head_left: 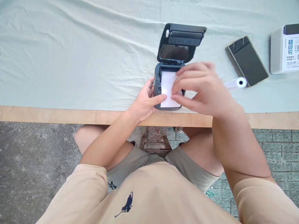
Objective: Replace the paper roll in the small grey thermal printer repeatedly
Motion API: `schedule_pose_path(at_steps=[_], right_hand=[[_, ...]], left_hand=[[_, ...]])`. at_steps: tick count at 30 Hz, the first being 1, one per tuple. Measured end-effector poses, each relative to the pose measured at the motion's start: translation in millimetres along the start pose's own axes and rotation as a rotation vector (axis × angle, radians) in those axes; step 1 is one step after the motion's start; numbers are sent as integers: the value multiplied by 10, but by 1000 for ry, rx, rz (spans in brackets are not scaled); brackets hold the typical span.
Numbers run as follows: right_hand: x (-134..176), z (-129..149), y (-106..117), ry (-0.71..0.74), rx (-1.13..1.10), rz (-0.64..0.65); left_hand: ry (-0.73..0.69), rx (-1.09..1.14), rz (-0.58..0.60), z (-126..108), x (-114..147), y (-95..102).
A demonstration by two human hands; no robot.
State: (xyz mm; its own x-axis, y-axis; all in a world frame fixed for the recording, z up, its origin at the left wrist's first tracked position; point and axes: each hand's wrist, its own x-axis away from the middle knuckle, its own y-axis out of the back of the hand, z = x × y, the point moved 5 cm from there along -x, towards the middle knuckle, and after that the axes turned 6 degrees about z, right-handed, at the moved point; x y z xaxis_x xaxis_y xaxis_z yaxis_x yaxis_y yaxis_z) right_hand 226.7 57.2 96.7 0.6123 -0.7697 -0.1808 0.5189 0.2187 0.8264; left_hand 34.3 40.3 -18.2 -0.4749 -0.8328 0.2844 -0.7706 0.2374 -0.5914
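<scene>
A small dark portable printer [156,90] sits near the table's front edge with its lid [182,42] raised. White paper [166,81] covers most of the open compartment. My left hand [147,99] grips the printer's left side, its thumb pressing on the paper's left part. Over the paper from the right comes my right hand [201,82]. Its thumb and index fingertips are pinched close together at the paper, the other fingers curled. The hand hides the compartment's right side.
To the right, a small white paper roll [232,84] lies against a dark phone [247,60]. A white box with a printed label [291,51] stands at the far right. Pale wrinkled cloth [81,56] covers the table behind a wooden front edge [58,115].
</scene>
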Motion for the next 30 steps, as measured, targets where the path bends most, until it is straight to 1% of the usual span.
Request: schedule_pose_path(at_steps=[2, 3, 4, 5, 7, 8, 11, 12, 16, 18, 21, 23, 24, 27, 30], right_hand=[[15, -12, 175, 6, -25, -307], [32, -29, 255, -26, -25, -438], [38, -50, 308, -72, -26, -512], [27, -75, 326, -129, -38, -517], [-24, -114, 300, -197, -112, -459], [-48, -119, 281, -186, -168, -462], [-98, -133, 198, -121, -296, -538], [-118, -146, 146, -125, -317, -514], [-158, -210, -93, -210, -350, -257], [-134, -279, -173, -282, -388, -182], [-92, -443, -310, -406, -538, -94], [-86, -534, -391, -421, -620, -61], [-88, -568, -415, -413, -636, -66], [-101, -611, -430, -378, -616, -105], [-100, -586, -419, -365, -578, -90]], left_hand=[[1, -12, -21, -4, 14, -9], [4, -16, -22, -4, 19, -13], [6, -19, -25, -4, 22, -14], [7, -22, -29, -4, 25, -11], [12, -22, -34, -1, 26, -5], [11, -22, -39, -1, 27, -3], [3, -18, -50, -7, 31, -7], [2, -15, -50, -9, 34, -14], [2, -4, -48, -20, 48, -35], [-3, 0, -46, -25, 56, -35], [-10, 14, -30, -29, 61, -32], [-12, 25, -18, -32, 58, -33], [-12, 30, -11, -34, 52, -37], [-5, 58, -6, -38, 21, -54], [25, 97, -50, -27, -19, -54]])
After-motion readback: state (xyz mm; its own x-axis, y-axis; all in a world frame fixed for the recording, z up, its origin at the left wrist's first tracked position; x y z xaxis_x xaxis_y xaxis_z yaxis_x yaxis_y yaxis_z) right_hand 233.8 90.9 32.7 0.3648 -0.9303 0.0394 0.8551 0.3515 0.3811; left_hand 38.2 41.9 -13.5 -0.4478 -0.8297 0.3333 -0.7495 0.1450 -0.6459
